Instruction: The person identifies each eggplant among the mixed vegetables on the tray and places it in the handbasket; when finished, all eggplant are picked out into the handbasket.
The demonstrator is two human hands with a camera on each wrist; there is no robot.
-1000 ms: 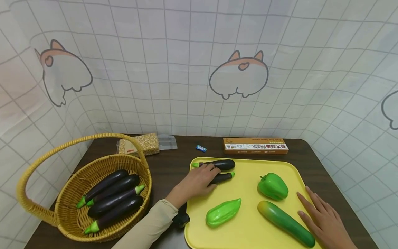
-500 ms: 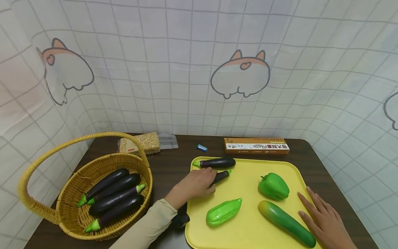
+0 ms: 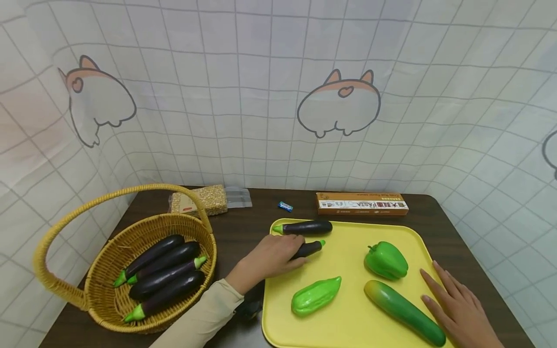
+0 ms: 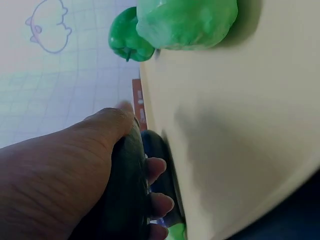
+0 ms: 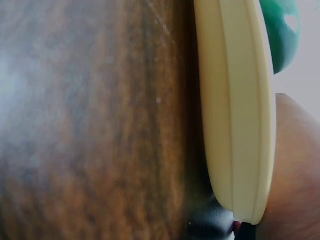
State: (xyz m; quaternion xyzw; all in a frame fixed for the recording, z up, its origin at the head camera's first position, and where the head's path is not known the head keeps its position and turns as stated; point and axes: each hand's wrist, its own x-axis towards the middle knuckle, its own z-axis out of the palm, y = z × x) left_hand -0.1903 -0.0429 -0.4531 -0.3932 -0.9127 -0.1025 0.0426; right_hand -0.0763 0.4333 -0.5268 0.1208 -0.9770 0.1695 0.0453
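Observation:
In the head view my left hand grips a dark purple eggplant over the left part of the yellow tray. Its green stem end points away to the right. The left wrist view shows the thumb on one side of this eggplant and fingertips curled round the other. A second eggplant lies just behind, along the tray's far edge. My right hand rests at the tray's right edge, fingers spread and fairly straight, beside a long green cucumber-like vegetable; in the right wrist view it is partly hidden behind the rim.
A wicker basket with a tall handle stands left, several eggplants inside. The tray also bears a green bell pepper and a light green, bumpy vegetable. Behind are a bag of grains, a small blue packet and a pasta box.
My left hand has shifted slightly nearer, away from the far eggplant, drawing the gripped eggplant a little to the left. The right hand stays put. The head view has turned slightly left.

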